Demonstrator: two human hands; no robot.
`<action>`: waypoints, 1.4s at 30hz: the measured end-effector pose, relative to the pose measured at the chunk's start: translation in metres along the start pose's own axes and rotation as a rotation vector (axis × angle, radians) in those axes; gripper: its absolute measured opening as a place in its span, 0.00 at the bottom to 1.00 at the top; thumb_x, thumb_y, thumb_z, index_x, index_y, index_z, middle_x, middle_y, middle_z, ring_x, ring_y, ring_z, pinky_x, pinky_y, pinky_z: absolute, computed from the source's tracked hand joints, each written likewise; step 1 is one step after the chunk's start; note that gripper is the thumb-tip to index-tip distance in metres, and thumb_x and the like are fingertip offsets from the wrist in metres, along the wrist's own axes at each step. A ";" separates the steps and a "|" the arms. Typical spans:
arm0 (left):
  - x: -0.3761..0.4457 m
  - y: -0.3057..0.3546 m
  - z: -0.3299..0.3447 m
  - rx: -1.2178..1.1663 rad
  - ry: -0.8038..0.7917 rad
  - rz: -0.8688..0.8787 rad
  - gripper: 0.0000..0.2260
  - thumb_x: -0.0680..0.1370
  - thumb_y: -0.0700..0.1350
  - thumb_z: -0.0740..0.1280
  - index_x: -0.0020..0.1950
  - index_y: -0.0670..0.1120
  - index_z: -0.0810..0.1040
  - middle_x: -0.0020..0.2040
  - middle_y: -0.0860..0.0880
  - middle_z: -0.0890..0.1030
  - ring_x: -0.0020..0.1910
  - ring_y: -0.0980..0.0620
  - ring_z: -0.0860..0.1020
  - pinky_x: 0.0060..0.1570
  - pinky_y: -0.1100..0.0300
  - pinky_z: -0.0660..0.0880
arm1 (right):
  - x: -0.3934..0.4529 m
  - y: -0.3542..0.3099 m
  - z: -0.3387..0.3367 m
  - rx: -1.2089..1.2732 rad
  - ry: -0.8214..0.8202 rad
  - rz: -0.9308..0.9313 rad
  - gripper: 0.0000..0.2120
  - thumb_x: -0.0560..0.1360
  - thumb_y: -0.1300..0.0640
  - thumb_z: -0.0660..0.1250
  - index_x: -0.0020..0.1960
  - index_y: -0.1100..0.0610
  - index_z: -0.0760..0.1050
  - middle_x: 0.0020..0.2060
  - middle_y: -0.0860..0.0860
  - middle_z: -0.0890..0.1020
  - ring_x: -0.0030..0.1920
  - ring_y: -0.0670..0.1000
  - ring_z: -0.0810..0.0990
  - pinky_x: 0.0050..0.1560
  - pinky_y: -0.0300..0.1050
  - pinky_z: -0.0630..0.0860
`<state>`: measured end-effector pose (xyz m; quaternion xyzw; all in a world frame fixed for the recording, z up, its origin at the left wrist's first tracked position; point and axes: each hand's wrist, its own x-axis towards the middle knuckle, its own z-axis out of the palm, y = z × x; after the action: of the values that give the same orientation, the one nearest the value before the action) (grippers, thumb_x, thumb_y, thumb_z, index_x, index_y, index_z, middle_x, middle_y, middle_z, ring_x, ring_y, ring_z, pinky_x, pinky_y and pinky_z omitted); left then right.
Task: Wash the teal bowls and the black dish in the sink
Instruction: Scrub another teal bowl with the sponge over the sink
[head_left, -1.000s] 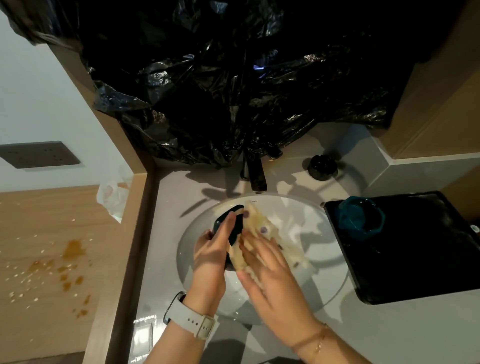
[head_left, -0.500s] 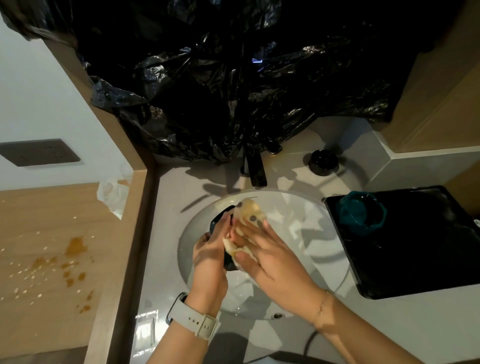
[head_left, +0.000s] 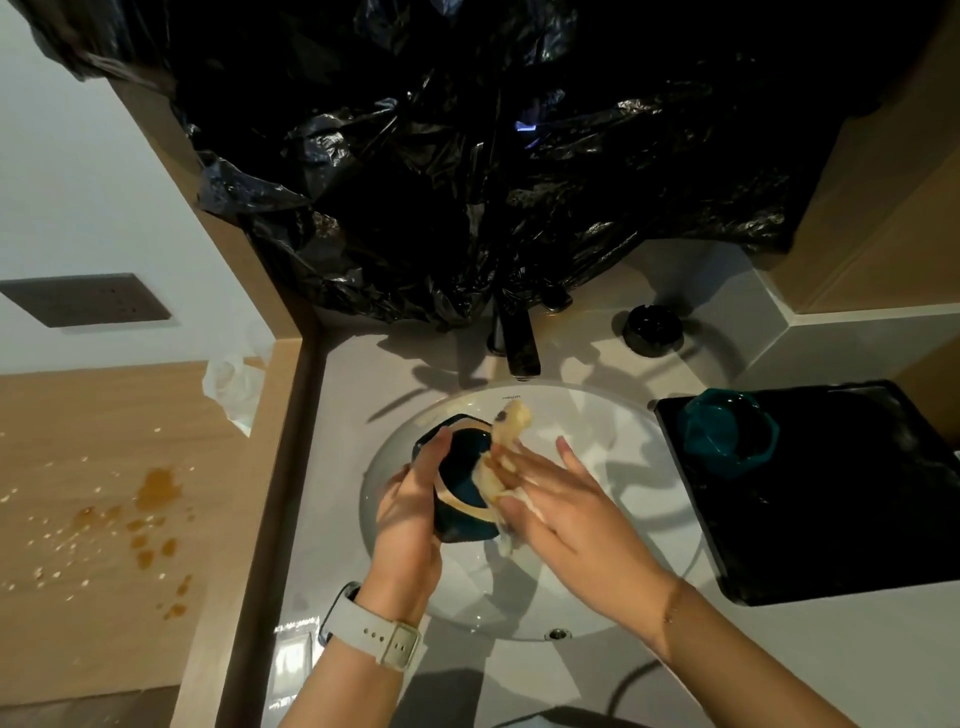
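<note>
Over the white sink (head_left: 613, 587), both forearms reaching in from the near edge. Left hand (head_left: 410, 514) upright, wrapped around the left side of a teal bowl (head_left: 462, 483), watch (head_left: 371, 631) on the wrist. Right hand (head_left: 566, 509) flat, fingers spread, pressing a pale cloth (head_left: 506, 441) against the bowl's underside. Bowl tipped on edge between the two hands, foot ring facing right, mouth probably facing the left palm. Second teal bowl (head_left: 730, 434) upright on the far left corner of the black dish (head_left: 831, 499), beside the sink's right rim.
</note>
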<state>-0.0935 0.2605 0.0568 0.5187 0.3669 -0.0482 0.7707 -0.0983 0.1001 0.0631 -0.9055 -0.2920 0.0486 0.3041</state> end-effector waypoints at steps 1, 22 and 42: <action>0.001 0.001 -0.002 0.008 0.014 0.031 0.13 0.75 0.51 0.72 0.53 0.44 0.81 0.42 0.44 0.86 0.43 0.43 0.83 0.52 0.42 0.80 | -0.008 0.004 0.001 0.054 0.002 0.020 0.29 0.80 0.38 0.43 0.71 0.50 0.70 0.72 0.41 0.66 0.74 0.37 0.58 0.77 0.42 0.42; 0.014 -0.001 -0.008 1.107 -0.645 0.915 0.27 0.64 0.65 0.73 0.58 0.63 0.67 0.63 0.66 0.64 0.66 0.62 0.61 0.67 0.63 0.63 | 0.027 0.038 -0.014 1.371 0.086 0.902 0.13 0.73 0.51 0.65 0.53 0.58 0.78 0.46 0.58 0.80 0.50 0.57 0.77 0.53 0.52 0.72; 0.003 -0.018 -0.010 0.155 -0.230 0.109 0.17 0.78 0.52 0.66 0.63 0.45 0.78 0.53 0.42 0.82 0.51 0.44 0.83 0.45 0.43 0.83 | -0.002 0.016 -0.031 0.767 0.360 0.475 0.24 0.78 0.59 0.61 0.69 0.39 0.66 0.64 0.47 0.75 0.60 0.44 0.76 0.55 0.33 0.72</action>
<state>-0.1042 0.2616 0.0392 0.5867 0.2425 -0.0937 0.7669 -0.0834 0.0722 0.0789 -0.7639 0.0189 0.0634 0.6420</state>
